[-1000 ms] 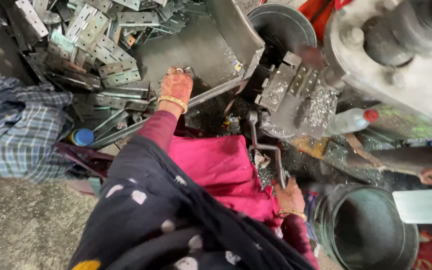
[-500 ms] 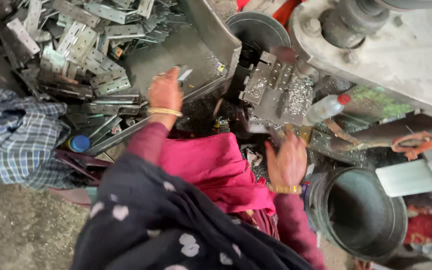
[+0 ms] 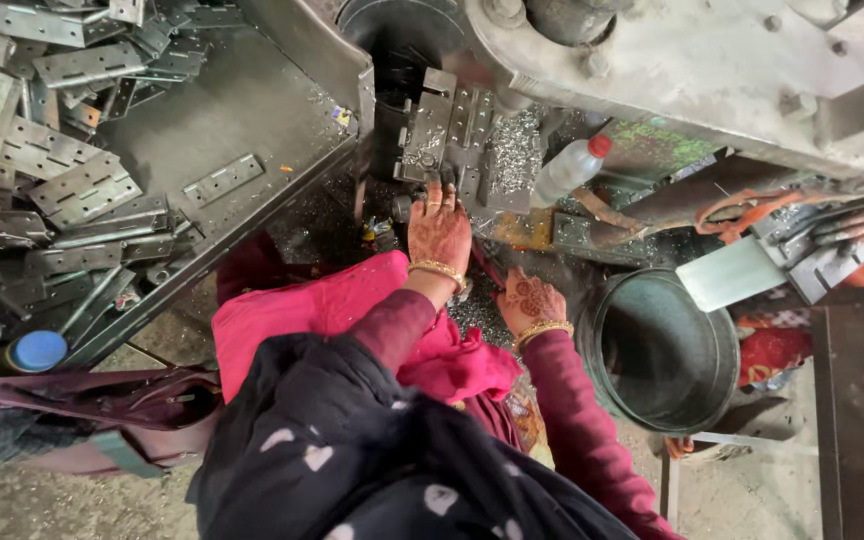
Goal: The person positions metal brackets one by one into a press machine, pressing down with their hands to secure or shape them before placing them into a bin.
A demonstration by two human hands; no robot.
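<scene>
Left hand (image 3: 439, 232): at press die block (image 3: 452, 135), twelve o'clock; grip contents cannot be told.
Right hand (image 3: 530, 300): open, empty.
Tray (image 3: 202, 100): one hinge plate (image 3: 222, 179) loose; stack (image 3: 52, 170) at nine o'clock unfed.

- Tray (image 3: 252, 110) at upper left, heaped along its left side with metal plates (image 3: 62, 170); one plate (image 3: 222, 180) alone near its middle.
- Right of the tray, a die block (image 3: 452, 130) under the press frame (image 3: 672, 60).
- Left hand (image 3: 439, 228) at the block's lower edge; right hand (image 3: 530, 300) lower right of it.
- Bottle (image 3: 570, 170) right of the block.
- Bucket (image 3: 664, 352) right of the right hand.
</scene>
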